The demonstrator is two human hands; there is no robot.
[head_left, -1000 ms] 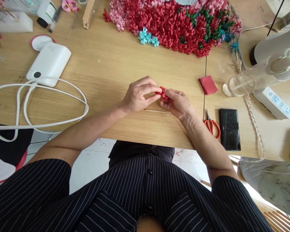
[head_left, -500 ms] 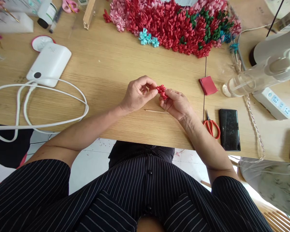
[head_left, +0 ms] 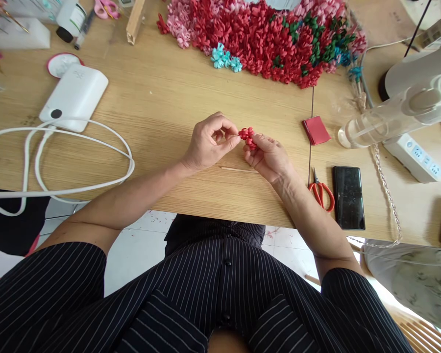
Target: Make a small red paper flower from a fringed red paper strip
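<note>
Between my hands is a small red looped flower [head_left: 247, 135], made of folded petals. My right hand [head_left: 267, 154] is closed on its lower right side, with thumb and fingers pinching the petals. From the left, my left hand [head_left: 213, 139] pinches what looks like a thin thread or wire running to the flower; its exact kind is too fine to make out. Under the hands a thin wooden stick [head_left: 238, 169] lies on the table, its right end near my right hand.
Across the back lies a heap of red flowers [head_left: 257, 41], with pink, green and blue ones. Right of my hands are a red folded square [head_left: 317, 130], red-handled scissors [head_left: 321, 193], a phone [head_left: 349, 196] and a clear bottle [head_left: 393, 115]. A white device [head_left: 75, 95] with looped cable lies left.
The flower has shifted slightly up and right, away from my left fingertips, so a short thin strand now shows between them. Both hands keep their pinch and barely move.
</note>
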